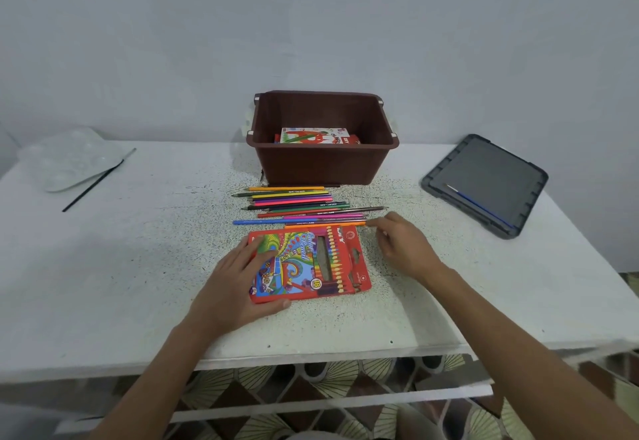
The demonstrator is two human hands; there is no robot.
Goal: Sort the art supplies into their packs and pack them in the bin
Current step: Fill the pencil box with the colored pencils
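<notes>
A red colour-pencil pack (311, 263) lies flat on the white table (138, 266), its flap end to the right. My left hand (238, 284) holds its left end, fingers on top and thumb along the near edge. Just beyond the pack lie several loose coloured pencils (297, 206) in a row. My right hand (403, 246) pinches the right end of the nearest orange pencil (325, 225). Behind the pencils stands a brown bin (325, 163) with a red-and-white pack (316, 136) inside.
A dark grey bin lid (491, 170) lies at the right with a blue paintbrush (479, 205) on it. At the far left sit a clear paint palette (69, 159) and a thin black brush (93, 185). The table's near edge is close below my forearms.
</notes>
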